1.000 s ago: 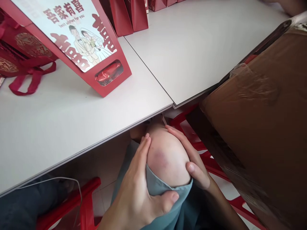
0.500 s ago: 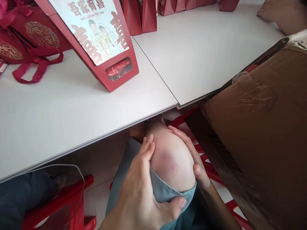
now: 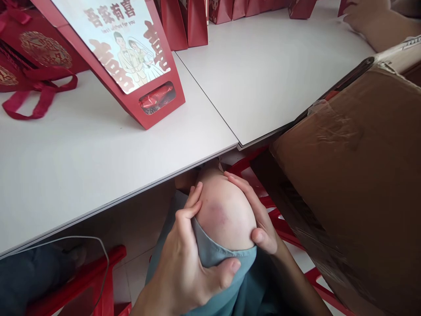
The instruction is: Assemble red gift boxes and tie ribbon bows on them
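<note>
Left hand [image 3: 187, 250]: curved round one side of the bare knee, fingers on the skin, thumb spread apart over the cloth.
Right hand [image 3: 261, 215]: cupped along the knee's other side, fingers reaching forward, thumb resting near the cloth's edge.
Knee [image 3: 232, 208]: between both hands, just below the table edge, with a purplish mark on top.
Trouser leg [image 3: 230, 263]: grey-green, its hem lying across the knee.
Table [image 3: 98, 166]: white and smooth, with a dark seam running away from the near edge.
On it: a red gift box [image 3: 161, 118] with a printed card [image 3: 131, 61]; red bags [image 3: 42, 48] to the left; red boxes [image 3: 197, 26] behind.
Right side: a large brown carton [image 3: 348, 175], beside a red stool [image 3: 315, 274].
Lower left: another red stool [image 3: 107, 285], a pale cable [image 3: 72, 237] and a dark blue leg [image 3: 29, 276].
Far right: another person's arm [image 3: 378, 24], showing more than half a second ago.
Changed: the left forefinger bends more than a second ago; both hands stay on the knee.
</note>
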Demonstrator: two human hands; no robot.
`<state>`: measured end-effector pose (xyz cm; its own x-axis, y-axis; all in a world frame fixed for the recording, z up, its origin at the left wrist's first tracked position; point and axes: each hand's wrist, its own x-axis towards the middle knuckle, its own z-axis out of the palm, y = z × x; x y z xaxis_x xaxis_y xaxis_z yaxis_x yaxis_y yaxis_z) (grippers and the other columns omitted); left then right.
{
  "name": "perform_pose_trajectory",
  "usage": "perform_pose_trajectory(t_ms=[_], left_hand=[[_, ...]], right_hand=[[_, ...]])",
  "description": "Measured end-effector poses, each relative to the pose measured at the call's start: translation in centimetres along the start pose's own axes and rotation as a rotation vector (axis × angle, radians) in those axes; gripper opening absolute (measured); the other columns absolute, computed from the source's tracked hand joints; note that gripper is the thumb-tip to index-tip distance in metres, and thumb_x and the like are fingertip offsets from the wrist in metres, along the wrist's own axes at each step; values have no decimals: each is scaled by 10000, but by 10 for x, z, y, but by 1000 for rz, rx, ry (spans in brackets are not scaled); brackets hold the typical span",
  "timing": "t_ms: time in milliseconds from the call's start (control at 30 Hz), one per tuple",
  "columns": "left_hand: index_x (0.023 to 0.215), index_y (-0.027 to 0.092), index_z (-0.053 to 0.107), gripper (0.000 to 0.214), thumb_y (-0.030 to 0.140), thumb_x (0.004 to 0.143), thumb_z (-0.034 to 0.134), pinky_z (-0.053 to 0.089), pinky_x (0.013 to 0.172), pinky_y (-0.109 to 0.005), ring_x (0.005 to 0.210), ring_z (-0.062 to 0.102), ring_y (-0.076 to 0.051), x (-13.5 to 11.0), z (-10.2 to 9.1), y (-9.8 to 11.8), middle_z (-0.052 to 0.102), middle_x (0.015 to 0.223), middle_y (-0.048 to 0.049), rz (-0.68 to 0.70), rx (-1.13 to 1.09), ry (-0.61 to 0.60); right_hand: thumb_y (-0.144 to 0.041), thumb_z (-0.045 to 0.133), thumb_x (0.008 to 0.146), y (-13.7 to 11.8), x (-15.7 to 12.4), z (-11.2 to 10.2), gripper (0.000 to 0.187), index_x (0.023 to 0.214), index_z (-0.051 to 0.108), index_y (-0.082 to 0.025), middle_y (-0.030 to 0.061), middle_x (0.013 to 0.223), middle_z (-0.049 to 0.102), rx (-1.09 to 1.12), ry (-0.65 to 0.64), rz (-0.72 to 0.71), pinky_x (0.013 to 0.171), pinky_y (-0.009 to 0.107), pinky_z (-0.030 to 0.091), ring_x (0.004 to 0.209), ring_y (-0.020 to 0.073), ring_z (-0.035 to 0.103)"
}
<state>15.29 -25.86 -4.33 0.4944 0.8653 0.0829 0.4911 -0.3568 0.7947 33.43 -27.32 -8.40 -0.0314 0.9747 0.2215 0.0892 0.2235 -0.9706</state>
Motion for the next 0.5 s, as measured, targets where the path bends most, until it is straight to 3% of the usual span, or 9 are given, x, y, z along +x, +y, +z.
perform_pose_trajectory(t_ms=[500], left_hand=[[1185,182,259,625,496,768,601,448,969,-547,1357,321,-361,2,19,6,308,1452,-265,45,63,84]], right_hand=[[-655,425,809,22,-3,-7,688,1365,421,-249,43,1453,389,101,27,1,1137,536,198,1372,336,282]])
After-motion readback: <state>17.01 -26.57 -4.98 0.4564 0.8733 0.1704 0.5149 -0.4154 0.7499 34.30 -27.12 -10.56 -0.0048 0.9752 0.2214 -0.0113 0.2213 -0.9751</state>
